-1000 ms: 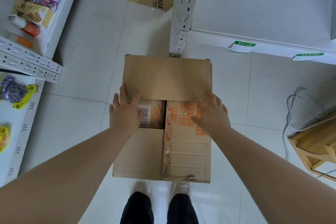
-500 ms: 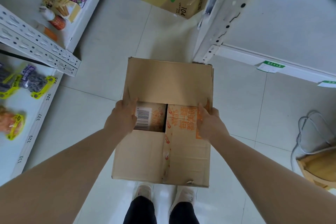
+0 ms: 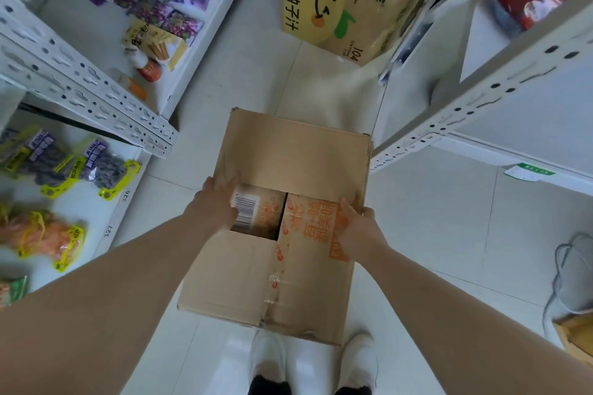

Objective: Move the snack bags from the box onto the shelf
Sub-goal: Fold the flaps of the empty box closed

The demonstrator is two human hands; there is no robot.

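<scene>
A brown cardboard box [image 3: 298,154] stands on the tiled floor in front of my feet, its top flaps mostly folded over. Through a gap in the flaps shows an orange snack bag [image 3: 256,212] with a barcode label. My left hand [image 3: 213,202] grips the box's left edge beside that gap, fingers curled over the flap. My right hand [image 3: 356,224] grips the right edge, over the flap with orange print. White metal shelves stand on both sides: the left shelf [image 3: 80,93] holds snacks, the right shelf [image 3: 481,99] is mostly bare.
Purple and orange snack bags [image 3: 64,163] lie on the lower left shelf. A yellow juice carton [image 3: 337,0] stands on the floor beyond the box. A grey cable [image 3: 574,266] and a wooden object lie at the right. A red item sits on the upper right shelf.
Both hands have shifted from lying on top of the flaps to gripping the box's left and right edges. The view has tilted up, showing more of the shelves and the carton.
</scene>
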